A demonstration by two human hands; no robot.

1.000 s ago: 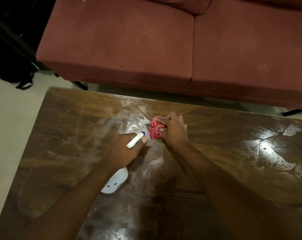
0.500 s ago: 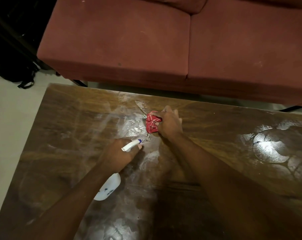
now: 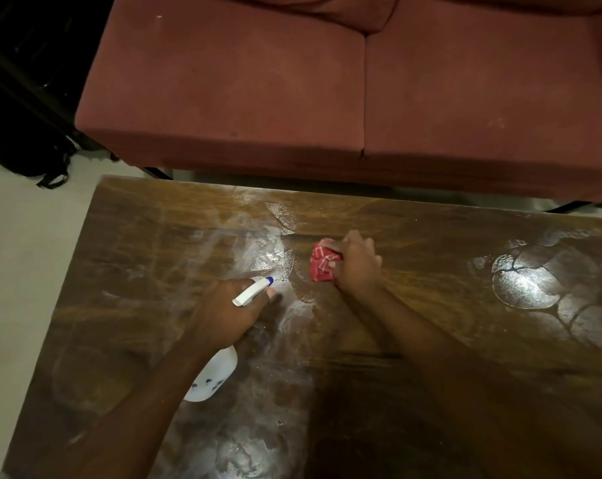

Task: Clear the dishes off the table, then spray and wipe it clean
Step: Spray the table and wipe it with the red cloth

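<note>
A dark wooden table fills the lower view, its top smeared with wet streaks and a shiny puddle at the right. My left hand grips a white spray bottle with a blue-tipped nozzle that points toward the table's middle. My right hand holds a crumpled red cloth pressed on the tabletop, a little right of the nozzle. No dishes are in view.
A dark red sofa stands just beyond the table's far edge. A black bag lies on the pale floor at the upper left, left of the table.
My right hand has slid the red cloth to the right and slightly nearer. My left hand with the bottle has stayed in about the same spot.
</note>
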